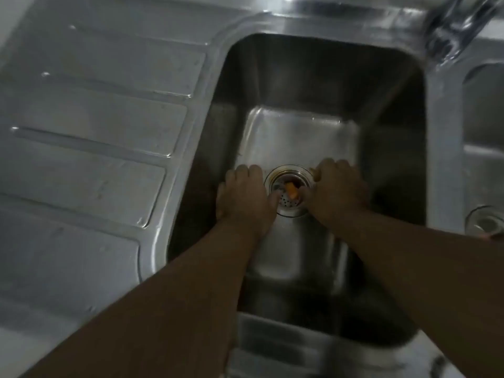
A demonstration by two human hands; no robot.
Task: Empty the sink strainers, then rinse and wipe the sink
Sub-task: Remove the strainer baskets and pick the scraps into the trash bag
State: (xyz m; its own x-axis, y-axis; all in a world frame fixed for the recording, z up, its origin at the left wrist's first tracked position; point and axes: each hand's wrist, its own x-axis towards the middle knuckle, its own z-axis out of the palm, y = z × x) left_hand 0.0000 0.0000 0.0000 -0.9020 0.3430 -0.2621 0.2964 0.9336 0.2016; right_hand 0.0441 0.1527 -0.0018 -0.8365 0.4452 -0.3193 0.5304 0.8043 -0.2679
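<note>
A round metal strainer (286,199) sits in the drain at the bottom of the steel sink basin (300,132). An orange food scrap (292,191) lies in it. My left hand (245,199) is down on the strainer's left side, its thumb reaching onto the perforated rim. My right hand (336,189) is on the strainer's right side with curled fingers, thumb at the strainer's edge. Both hands appear to pinch the strainer from opposite sides; the fingertips are partly hidden.
A ribbed steel draining board (90,132) spreads to the left. The faucet (458,28) stands at the top right. A second basin (482,132) with its own strainer (485,222) lies at the right edge.
</note>
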